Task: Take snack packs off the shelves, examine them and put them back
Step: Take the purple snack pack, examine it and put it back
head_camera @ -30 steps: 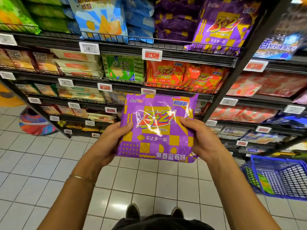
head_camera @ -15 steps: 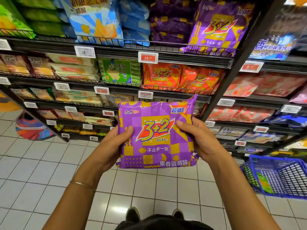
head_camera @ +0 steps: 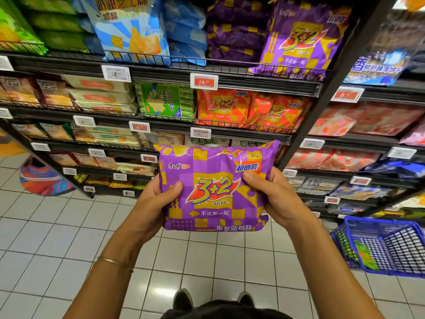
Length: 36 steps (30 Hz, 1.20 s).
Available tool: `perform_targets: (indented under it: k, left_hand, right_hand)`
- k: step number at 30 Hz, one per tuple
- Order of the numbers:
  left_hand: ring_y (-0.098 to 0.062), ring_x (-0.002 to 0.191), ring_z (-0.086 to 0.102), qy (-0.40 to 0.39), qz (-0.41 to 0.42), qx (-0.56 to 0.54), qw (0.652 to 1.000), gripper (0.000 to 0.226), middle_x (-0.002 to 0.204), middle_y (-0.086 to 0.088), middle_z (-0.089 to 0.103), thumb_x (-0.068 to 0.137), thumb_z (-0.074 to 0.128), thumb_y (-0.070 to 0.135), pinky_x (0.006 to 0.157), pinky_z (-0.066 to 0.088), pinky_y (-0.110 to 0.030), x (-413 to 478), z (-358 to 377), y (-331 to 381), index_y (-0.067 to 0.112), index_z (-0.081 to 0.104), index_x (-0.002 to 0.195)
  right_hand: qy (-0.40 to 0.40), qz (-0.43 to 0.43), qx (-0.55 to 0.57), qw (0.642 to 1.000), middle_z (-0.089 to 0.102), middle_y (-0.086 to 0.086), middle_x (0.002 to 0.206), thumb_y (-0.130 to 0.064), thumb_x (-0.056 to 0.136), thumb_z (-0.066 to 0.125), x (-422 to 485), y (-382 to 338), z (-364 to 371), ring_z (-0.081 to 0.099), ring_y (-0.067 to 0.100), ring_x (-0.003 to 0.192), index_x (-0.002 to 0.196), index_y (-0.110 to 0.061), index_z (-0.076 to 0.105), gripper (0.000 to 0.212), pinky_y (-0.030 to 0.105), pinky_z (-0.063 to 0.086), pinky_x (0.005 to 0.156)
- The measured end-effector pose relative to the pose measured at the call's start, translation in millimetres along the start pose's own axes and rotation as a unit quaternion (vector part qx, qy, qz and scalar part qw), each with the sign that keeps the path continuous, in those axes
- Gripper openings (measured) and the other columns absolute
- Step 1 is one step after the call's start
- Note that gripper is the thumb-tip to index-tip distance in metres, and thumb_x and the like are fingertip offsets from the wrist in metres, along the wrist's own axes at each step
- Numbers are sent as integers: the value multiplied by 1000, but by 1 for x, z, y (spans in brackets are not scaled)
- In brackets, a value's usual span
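A purple and yellow snack pack [head_camera: 213,187] marked "3+2" is held upright in front of the shelves, its printed front facing me. My left hand [head_camera: 154,203] grips its left edge, thumb on the front. My right hand [head_camera: 273,199] grips the right edge, thumb across the upper right of the front. A matching purple pack [head_camera: 299,40] stands on the top shelf at the right, with orange "3+2" packs [head_camera: 248,109] one shelf below.
Black wire shelves [head_camera: 230,74] full of snack packs fill the upper view, with price tags along their edges. A blue shopping basket [head_camera: 386,247] sits at the lower right. White tiled floor [head_camera: 69,238] lies below, my shoes at the bottom centre.
Both hands have tipped the pack more upright and raised it slightly, so the glare is gone from its front. The grip on both edges is unchanged.
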State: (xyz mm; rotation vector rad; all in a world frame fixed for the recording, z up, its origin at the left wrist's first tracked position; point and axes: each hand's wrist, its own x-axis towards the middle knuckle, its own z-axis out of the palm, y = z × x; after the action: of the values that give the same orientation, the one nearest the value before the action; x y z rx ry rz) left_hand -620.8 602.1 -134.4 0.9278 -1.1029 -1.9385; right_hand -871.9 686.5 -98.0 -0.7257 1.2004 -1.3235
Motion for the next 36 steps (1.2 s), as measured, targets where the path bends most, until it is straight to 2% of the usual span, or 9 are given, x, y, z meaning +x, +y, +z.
perform_targets:
  k: [3, 7, 12, 17, 20, 27, 31, 34, 36]
  left_hand:
    - [-29, 101, 78, 2, 3, 13, 1000, 44, 121, -13, 77, 87, 68, 29, 76, 65, -39, 0, -1, -3, 15, 64, 127]
    - [-31, 105, 76, 8, 5, 34, 999, 73, 123, -13, 76, 69, 92, 48, 80, 65, -42, 1, -2, -3, 17, 63, 128]
    - [-32, 106, 76, -5, 17, 44, 999, 58, 121, -13, 76, 70, 86, 39, 76, 65, -38, -1, -7, -2, 22, 68, 122]
    - [-24, 102, 78, -16, 17, 64, 998, 98, 118, -5, 78, 51, 96, 66, 74, 65, -35, -7, -3, 0, 21, 58, 129]
    - [-27, 104, 77, 22, 16, 73, 997, 111, 121, -11, 77, 43, 95, 74, 82, 65, -37, -7, 4, -4, 16, 58, 130]
    - [-26, 101, 78, 64, 46, 36, 996, 92, 116, -5, 79, 56, 90, 70, 76, 65, -36, -12, 13, -6, 22, 60, 128]
    - [-26, 96, 78, 79, 53, 25, 995, 70, 111, -5, 80, 67, 85, 53, 76, 66, -37, -13, 11, -5, 19, 62, 123]
    - [-29, 99, 77, 82, 50, 9, 995, 49, 113, -9, 79, 83, 70, 35, 79, 65, -39, -14, 9, -6, 14, 63, 126]
    - [-34, 103, 76, 85, 43, 9, 995, 53, 117, -13, 77, 84, 67, 33, 83, 64, -43, -14, 8, -7, 9, 61, 131]
  right_hand:
    - [-3, -4, 3, 1000, 79, 11, 111, -45, 59, 94, -1, 0, -1, 78, 29, 97, 98, -34, 80, 43, 35, 63, 75]
    - [-3, -10, 16, 1000, 79, 10, 111, -26, 77, 82, -3, 2, -1, 77, 29, 97, 100, -32, 80, 24, 35, 63, 75]
    - [2, -28, 29, 999, 78, 8, 114, -27, 79, 80, -4, 5, 1, 76, 28, 102, 124, -19, 64, 48, 35, 63, 75]
    - [11, -30, 16, 999, 78, 12, 110, -28, 79, 80, -5, 9, -2, 77, 30, 98, 108, -21, 75, 31, 37, 62, 77]
    - [11, -37, -7, 999, 78, 14, 113, -36, 71, 85, -4, 10, -1, 76, 33, 100, 111, -20, 75, 44, 44, 63, 83]
    - [22, -34, -25, 999, 79, 13, 110, -43, 68, 86, -2, 13, -1, 77, 34, 99, 104, -25, 78, 41, 46, 63, 85]
    - [16, -30, -19, 999, 77, 16, 114, -39, 69, 86, -2, 16, -1, 75, 37, 103, 115, -16, 73, 54, 50, 61, 89]
    - [14, -20, -20, 1000, 77, 17, 114, -39, 70, 85, -2, 21, -1, 75, 38, 104, 119, -12, 71, 58, 51, 61, 90]
    - [17, -6, -15, 1000, 77, 17, 114, -40, 70, 85, -1, 23, 1, 75, 39, 103, 122, -9, 68, 64, 50, 61, 90]
